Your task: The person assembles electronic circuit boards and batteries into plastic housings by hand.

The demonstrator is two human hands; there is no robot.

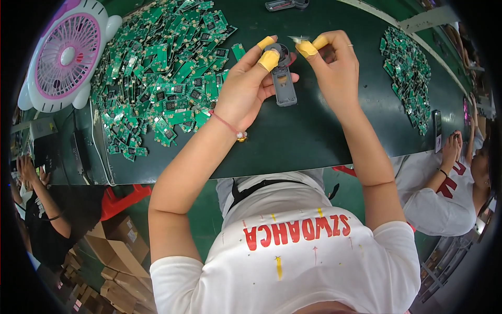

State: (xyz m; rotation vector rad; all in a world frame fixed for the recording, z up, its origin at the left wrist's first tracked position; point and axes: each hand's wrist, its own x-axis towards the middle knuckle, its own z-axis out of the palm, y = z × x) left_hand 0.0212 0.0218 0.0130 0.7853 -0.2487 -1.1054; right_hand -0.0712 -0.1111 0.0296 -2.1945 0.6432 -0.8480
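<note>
My left hand (244, 89) is closed around a grey plastic housing (284, 91) with a round head and a straight, open handle, held above the dark green table. In my right hand (337, 70), thumb and forefinger pinch a small, thin, see-through piece (298, 38) just right of the housing's head. What exactly this piece is, I cannot make out. Yellow finger covers sit on thumb and forefinger of both hands. One loose green circuit board (238, 52) lies left of the housing, at the edge of a large heap of boards (172, 78).
A pink and white fan (68, 56) stands at the far left. Another grey housing (286, 5) lies at the far edge. To the right are a second heap of boards (408, 76) and a phone (437, 123). People sit at both sides; cardboard boxes (123, 240) stand lower left.
</note>
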